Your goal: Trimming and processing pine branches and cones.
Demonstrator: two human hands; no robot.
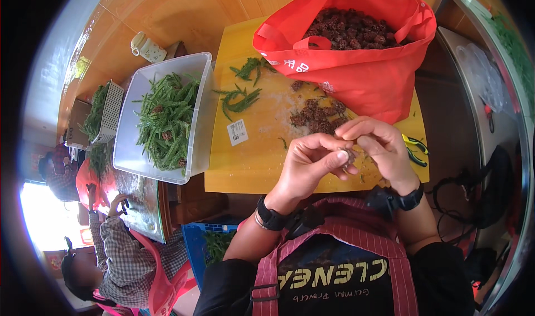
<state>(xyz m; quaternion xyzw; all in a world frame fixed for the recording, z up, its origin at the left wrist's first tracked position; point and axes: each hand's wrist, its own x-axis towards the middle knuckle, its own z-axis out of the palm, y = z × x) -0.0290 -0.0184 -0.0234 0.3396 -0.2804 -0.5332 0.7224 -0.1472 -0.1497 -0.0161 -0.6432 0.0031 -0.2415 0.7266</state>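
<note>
Above the near edge of the yellow board, my hands meet. My left hand pinches a small brown pine cone between thumb and fingers. Close against it, my right hand has its fingers drawn together over the cone; what lies between those fingertips is hidden. Just beyond my hands is a loose pile of brown pine cones. Pliers with yellow and black handles lie right of my right hand. A white label card and green sprigs rest on the board's left side.
A red bag full of pine cones stands at the back right. Left is a clear plastic bin of green sprigs. A white cup stands behind it. At far left a person in a checked shirt sits working. Cables hang at right.
</note>
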